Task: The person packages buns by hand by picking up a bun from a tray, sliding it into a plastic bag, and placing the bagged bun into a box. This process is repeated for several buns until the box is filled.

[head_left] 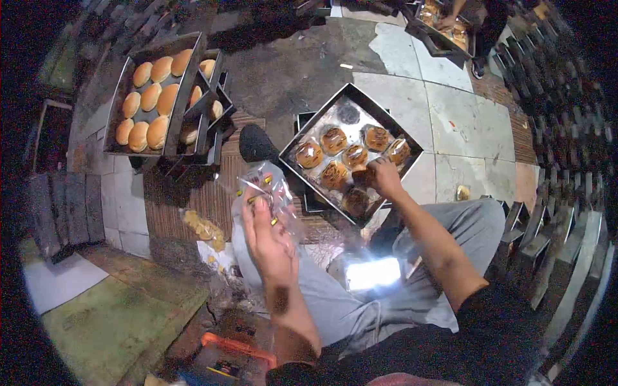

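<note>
My left hand [267,238] is raised over my lap and grips clear plastic bags [273,193] printed with small yellow and red marks, pinned under the thumb. My right hand [385,177] reaches into a square metal tray [310,132] in front of me. Its fingers curl down onto a brown bun [362,178] near the tray's middle, which they partly hide. Several dark-topped buns [334,139] lie around it, some with a glossy shine like plastic film. A dark round patch [348,114] marks the tray's far part.
Stacked trays [201,109] stand at the left, with golden buns [151,98] in the top one. A bright lamp [373,273] shines by my lap. An orange-handled box [238,347] sits lower left. Another person's hand [445,22] works over a far tray [473,42].
</note>
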A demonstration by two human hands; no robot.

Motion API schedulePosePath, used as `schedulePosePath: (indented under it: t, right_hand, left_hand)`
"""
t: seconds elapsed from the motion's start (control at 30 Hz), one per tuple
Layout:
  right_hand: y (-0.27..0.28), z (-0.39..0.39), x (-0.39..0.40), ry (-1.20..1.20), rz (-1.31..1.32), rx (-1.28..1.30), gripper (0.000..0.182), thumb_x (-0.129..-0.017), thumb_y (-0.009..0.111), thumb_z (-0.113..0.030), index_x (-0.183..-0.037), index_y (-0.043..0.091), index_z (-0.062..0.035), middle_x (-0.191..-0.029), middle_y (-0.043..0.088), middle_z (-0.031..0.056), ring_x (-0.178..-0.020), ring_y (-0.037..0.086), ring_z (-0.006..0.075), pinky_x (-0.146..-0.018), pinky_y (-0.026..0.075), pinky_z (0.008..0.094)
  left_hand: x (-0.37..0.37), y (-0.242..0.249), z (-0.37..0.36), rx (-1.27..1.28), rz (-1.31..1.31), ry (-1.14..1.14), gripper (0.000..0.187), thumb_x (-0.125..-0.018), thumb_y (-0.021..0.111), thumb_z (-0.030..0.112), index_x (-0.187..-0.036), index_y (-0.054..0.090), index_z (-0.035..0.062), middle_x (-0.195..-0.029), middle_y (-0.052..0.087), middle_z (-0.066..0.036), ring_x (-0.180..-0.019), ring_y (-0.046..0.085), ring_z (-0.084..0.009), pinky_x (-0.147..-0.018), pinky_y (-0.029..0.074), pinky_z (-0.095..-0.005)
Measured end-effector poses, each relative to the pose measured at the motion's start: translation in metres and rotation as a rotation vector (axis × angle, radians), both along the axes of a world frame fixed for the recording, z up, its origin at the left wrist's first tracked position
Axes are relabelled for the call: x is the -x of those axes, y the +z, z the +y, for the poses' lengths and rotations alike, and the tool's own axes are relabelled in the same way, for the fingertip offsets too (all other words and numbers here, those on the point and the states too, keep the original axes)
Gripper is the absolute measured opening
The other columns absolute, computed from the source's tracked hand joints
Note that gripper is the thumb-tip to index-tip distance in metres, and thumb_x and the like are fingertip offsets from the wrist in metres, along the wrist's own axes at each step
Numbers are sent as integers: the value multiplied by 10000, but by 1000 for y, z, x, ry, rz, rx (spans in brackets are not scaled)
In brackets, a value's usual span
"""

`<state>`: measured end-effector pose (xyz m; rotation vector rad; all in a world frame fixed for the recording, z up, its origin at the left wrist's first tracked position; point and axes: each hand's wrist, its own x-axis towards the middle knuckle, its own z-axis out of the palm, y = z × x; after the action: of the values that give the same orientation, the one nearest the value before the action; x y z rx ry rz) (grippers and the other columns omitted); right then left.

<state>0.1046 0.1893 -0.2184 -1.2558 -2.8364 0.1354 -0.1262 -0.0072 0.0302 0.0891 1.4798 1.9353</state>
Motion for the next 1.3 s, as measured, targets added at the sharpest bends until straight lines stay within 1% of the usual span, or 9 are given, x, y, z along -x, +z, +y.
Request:
schedulePosePath:
  t: [0.13,0.2,0.33,0.47,0.6,0.77,0.9,1.13,1.3]
  right_hand:
    - [93,-17,-62,-237,682,1088,338,-967,700,-141,-1292,668,-53,-1264,684,119,-1056,663,192,-892,572,408]
    - [175,-57,-69,-442,893,1182,485,-1016,642,-336,-1426,559,-90,-1378,618,125,-1111,666,258,-937,568,501]
    - [191,-127,-88,-474,1639,2275,814,-978,474,-693,-1543,390,-112,-1505,507,165,-1291,582,395,-1004,453,749]
    - [185,-146,-77,-254,1379,2187,694,-984,634,-480,-1488,420,-53,-1399,579,181,-1194,653,336,-941,550,672]
    - [288,-161,-47,119,1071,1333,576,-878,804,-164,-1365,544,3,-1231,673,129,-1091,689,249,-948,536,325]
    - [305,-192,-12,541,787,222,577,-862,651,21,-1423,521,6,-1405,559,242,-1340,527,419,-1099,466,478]
    - [287,-185,-2,460,672,380,638,-875,609,38,-1492,449,12,-1519,453,275,-1450,397,451,-1172,385,503]
    - [278,-166,33,301,710,353,553,-920,587,34,-1464,494,-2,-1559,430,243,-1478,368,422,-1201,325,451]
    - [280,-175,27,171,675,700,262,-932,681,-134,-1154,646,2,-1170,656,180,-1059,646,320,-934,506,417]
  left_hand:
    - [-14,-11,-1,-95,-47,-74,467,-1066,546,326,-1439,464,57,-1334,596,-106,-1199,630,-261,-913,549,-391]
    - [-32,-13,2,-107,-60,-91,445,-1058,563,339,-1402,487,68,-1299,609,-95,-1185,641,-249,-883,575,-397]
    - [-53,-50,5,-16,-122,-193,432,-1054,559,398,-1353,512,89,-1228,621,-93,-1148,661,-264,-816,618,-412]
    - [-56,-38,-14,-166,-263,-85,377,-1048,554,428,-1242,542,105,-1169,640,-125,-1123,670,-338,-842,608,-518]
    - [-46,-23,-32,-291,-352,-58,443,-1046,519,477,-1223,541,71,-1182,655,-136,-1126,660,-389,-910,570,-625]
    - [-69,0,-26,-459,-460,-148,598,-1041,449,567,-1279,533,25,-1301,614,-196,-1213,614,-419,-990,514,-664]
    - [-102,-2,-22,-355,-283,-21,524,-1072,426,464,-1334,552,28,-1303,609,-148,-1127,651,-275,-981,537,-425]
    - [-122,-15,-3,-413,-95,-4,463,-1083,509,367,-1397,489,28,-1288,605,-109,-1202,584,-206,-1046,471,-348]
    - [-91,-62,-8,-390,-569,-91,476,-1046,555,403,-1378,467,73,-1237,618,-116,-1076,664,-247,-867,598,-408]
